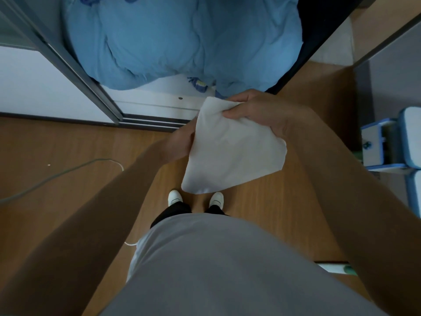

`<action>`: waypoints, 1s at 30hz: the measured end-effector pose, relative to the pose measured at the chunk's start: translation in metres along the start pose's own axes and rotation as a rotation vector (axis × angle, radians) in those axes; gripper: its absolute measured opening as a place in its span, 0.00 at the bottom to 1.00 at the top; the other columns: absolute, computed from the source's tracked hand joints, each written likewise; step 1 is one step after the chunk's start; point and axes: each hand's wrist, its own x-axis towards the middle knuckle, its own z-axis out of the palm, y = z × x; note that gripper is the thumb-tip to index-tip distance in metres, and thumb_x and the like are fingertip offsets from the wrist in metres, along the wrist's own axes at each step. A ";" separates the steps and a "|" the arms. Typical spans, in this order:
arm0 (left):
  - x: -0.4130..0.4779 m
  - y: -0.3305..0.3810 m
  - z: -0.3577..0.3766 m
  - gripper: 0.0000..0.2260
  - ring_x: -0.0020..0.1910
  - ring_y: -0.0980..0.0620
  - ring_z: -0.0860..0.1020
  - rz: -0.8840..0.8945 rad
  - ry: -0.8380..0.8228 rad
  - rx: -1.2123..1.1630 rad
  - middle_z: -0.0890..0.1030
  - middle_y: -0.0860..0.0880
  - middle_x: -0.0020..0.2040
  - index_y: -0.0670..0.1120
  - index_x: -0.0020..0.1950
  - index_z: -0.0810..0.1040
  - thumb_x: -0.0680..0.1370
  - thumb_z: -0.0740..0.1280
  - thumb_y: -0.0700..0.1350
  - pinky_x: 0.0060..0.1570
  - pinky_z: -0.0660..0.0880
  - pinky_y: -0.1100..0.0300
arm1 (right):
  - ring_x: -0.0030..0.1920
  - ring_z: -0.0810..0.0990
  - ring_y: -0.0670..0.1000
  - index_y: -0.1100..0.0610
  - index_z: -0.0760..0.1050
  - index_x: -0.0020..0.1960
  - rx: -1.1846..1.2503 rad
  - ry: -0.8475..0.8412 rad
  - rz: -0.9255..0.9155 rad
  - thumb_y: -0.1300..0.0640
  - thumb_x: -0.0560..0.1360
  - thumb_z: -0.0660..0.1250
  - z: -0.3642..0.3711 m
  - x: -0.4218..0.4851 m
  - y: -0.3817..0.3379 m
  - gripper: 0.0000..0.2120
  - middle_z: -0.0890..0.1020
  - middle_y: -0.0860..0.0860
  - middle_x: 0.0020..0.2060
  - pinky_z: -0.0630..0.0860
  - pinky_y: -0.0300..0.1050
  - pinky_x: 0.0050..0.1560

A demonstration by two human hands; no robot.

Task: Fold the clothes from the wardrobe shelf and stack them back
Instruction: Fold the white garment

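Both my hands hold one folded white cloth point(230, 153) in the air above my white shoes point(175, 197), in front of the open wardrobe point(148, 103). My right hand point(257, 115) pinches its top edge, thumb on the fabric; my left hand point(180, 142) grips the left edge. A blue quilt point(182, 42) fills the wardrobe. No writing is readable on anything.

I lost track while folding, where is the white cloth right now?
In the head view the white cloth hangs mid-frame above the shoes, held between the left hand and right hand, just before the wardrobe.
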 end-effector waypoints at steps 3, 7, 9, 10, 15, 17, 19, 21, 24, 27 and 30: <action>-0.003 -0.006 -0.019 0.17 0.64 0.56 0.78 -0.094 -0.120 -0.145 0.83 0.57 0.59 0.55 0.62 0.75 0.80 0.59 0.63 0.57 0.78 0.61 | 0.40 0.85 0.40 0.44 0.83 0.52 0.013 0.049 0.016 0.55 0.74 0.75 -0.007 0.001 -0.008 0.09 0.87 0.41 0.42 0.78 0.32 0.35; -0.008 -0.015 -0.018 0.32 0.60 0.58 0.80 -0.143 -0.250 0.132 0.83 0.58 0.60 0.55 0.64 0.75 0.64 0.77 0.65 0.53 0.79 0.63 | 0.45 0.85 0.40 0.49 0.85 0.55 0.123 0.118 -0.037 0.63 0.76 0.69 -0.010 0.001 -0.019 0.12 0.86 0.41 0.47 0.80 0.32 0.42; -0.008 -0.012 -0.009 0.28 0.59 0.58 0.81 -0.103 -0.152 0.228 0.83 0.59 0.59 0.57 0.62 0.76 0.65 0.78 0.62 0.56 0.79 0.60 | 0.52 0.85 0.48 0.56 0.83 0.57 0.295 0.186 -0.080 0.63 0.76 0.69 -0.009 0.004 -0.021 0.12 0.87 0.51 0.52 0.81 0.40 0.54; -0.005 -0.012 -0.008 0.27 0.59 0.56 0.81 -0.088 -0.087 0.227 0.84 0.57 0.59 0.56 0.62 0.77 0.66 0.77 0.61 0.59 0.78 0.56 | 0.54 0.84 0.51 0.59 0.82 0.58 0.442 0.223 -0.098 0.61 0.76 0.70 -0.009 0.006 -0.020 0.11 0.86 0.55 0.54 0.80 0.44 0.58; -0.001 -0.006 -0.012 0.17 0.57 0.49 0.83 -0.019 0.090 -0.043 0.85 0.50 0.57 0.50 0.60 0.81 0.73 0.73 0.53 0.55 0.79 0.52 | 0.68 0.76 0.61 0.59 0.75 0.68 1.035 0.237 -0.044 0.38 0.77 0.64 -0.006 0.011 0.025 0.29 0.79 0.56 0.65 0.70 0.59 0.71; 0.001 0.002 -0.014 0.13 0.55 0.49 0.84 -0.007 0.127 -0.112 0.86 0.49 0.56 0.50 0.57 0.83 0.75 0.72 0.52 0.49 0.81 0.55 | 0.64 0.80 0.57 0.53 0.77 0.68 0.989 0.282 0.013 0.33 0.76 0.63 0.007 0.011 0.054 0.30 0.81 0.54 0.63 0.70 0.56 0.70; 0.004 0.009 -0.017 0.09 0.54 0.49 0.85 0.001 0.173 -0.142 0.86 0.48 0.55 0.49 0.55 0.84 0.78 0.71 0.50 0.46 0.82 0.57 | 0.63 0.81 0.54 0.50 0.79 0.66 0.864 0.315 0.051 0.30 0.73 0.64 0.025 0.004 0.076 0.31 0.82 0.52 0.63 0.75 0.51 0.66; 0.007 0.013 -0.020 0.09 0.51 0.49 0.85 -0.025 0.227 -0.148 0.86 0.47 0.53 0.46 0.55 0.83 0.80 0.69 0.49 0.43 0.82 0.57 | 0.59 0.83 0.49 0.44 0.84 0.58 0.743 0.288 0.048 0.31 0.71 0.68 0.042 -0.004 0.087 0.24 0.84 0.48 0.59 0.81 0.43 0.52; 0.009 0.014 -0.025 0.11 0.50 0.48 0.85 -0.114 0.261 -0.127 0.87 0.47 0.50 0.45 0.55 0.83 0.81 0.67 0.52 0.43 0.82 0.56 | 0.45 0.86 0.43 0.47 0.85 0.48 0.593 0.358 -0.008 0.41 0.71 0.75 0.049 -0.010 0.086 0.11 0.87 0.43 0.45 0.79 0.33 0.37; 0.007 0.012 -0.032 0.21 0.59 0.47 0.82 -0.128 0.168 -0.182 0.85 0.47 0.58 0.48 0.62 0.80 0.76 0.70 0.60 0.52 0.81 0.52 | 0.45 0.87 0.46 0.52 0.81 0.54 0.629 0.444 -0.032 0.47 0.74 0.74 0.046 -0.011 0.074 0.12 0.88 0.46 0.45 0.81 0.36 0.39; 0.003 0.006 -0.038 0.30 0.66 0.46 0.78 -0.054 -0.016 -0.078 0.80 0.46 0.66 0.46 0.67 0.76 0.71 0.73 0.62 0.64 0.76 0.50 | 0.50 0.85 0.51 0.57 0.78 0.62 0.725 0.485 0.109 0.48 0.75 0.73 0.037 -0.009 0.069 0.20 0.86 0.51 0.51 0.82 0.48 0.53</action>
